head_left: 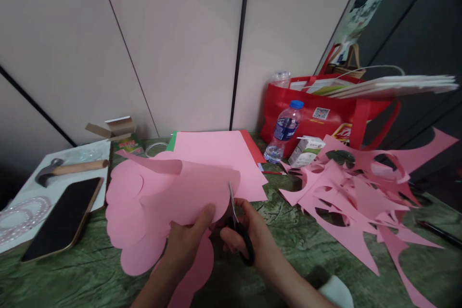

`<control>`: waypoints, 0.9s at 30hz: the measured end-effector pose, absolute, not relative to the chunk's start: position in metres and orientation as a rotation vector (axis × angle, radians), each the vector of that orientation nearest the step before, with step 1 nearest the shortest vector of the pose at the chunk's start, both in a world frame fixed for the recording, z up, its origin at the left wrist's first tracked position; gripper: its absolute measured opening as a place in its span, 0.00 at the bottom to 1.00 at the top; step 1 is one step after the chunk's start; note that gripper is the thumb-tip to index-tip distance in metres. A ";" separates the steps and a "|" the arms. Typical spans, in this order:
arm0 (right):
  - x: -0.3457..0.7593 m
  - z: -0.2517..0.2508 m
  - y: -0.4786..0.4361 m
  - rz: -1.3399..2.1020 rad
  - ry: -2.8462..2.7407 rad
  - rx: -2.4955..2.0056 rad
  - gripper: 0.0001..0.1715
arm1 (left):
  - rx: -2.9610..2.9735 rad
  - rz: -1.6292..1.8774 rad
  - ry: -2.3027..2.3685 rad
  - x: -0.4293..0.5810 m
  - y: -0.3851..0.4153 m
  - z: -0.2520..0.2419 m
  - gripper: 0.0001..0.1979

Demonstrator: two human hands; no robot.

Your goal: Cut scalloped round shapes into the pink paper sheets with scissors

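Observation:
My left hand (191,238) pinches a sheet of pink paper (195,185) by its lower edge, thumb on top. In my right hand (252,233) is a pair of scissors (238,231) with black handles, its blades pointing away from me at the paper's right edge. That edge curves where the blades meet it. Beneath and left of the held sheet lie several pink paper circles (140,255), overlapping one another. Behind it rests a stack of coloured paper (220,147), pink on top with red and green edges showing.
Pink paper scraps (346,187) are heaped on the right. Behind them stand a red bag (317,110), a water bottle (285,130) and a small carton (306,151). A hammer (72,168), a phone (65,216) and a small open box (128,142) lie on the left.

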State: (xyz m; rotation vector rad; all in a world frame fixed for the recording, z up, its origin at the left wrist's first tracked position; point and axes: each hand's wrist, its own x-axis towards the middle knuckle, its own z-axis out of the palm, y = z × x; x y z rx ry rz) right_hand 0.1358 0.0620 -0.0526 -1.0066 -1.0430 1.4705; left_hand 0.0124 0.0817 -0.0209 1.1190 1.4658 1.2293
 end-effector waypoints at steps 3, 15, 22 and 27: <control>0.134 -0.058 0.063 1.447 -1.054 -1.016 0.28 | 1.149 1.222 1.394 0.011 0.083 -0.023 0.12; 0.135 -0.058 0.060 1.434 -1.081 -1.068 0.28 | 1.113 1.338 1.373 0.018 0.078 -0.014 0.13; 0.130 -0.062 0.059 1.456 -1.069 -1.004 0.29 | 1.213 1.213 1.459 0.020 0.072 -0.013 0.15; 0.130 -0.063 0.058 1.539 -1.014 -0.929 0.33 | 1.108 1.169 1.536 0.020 0.072 -0.013 0.15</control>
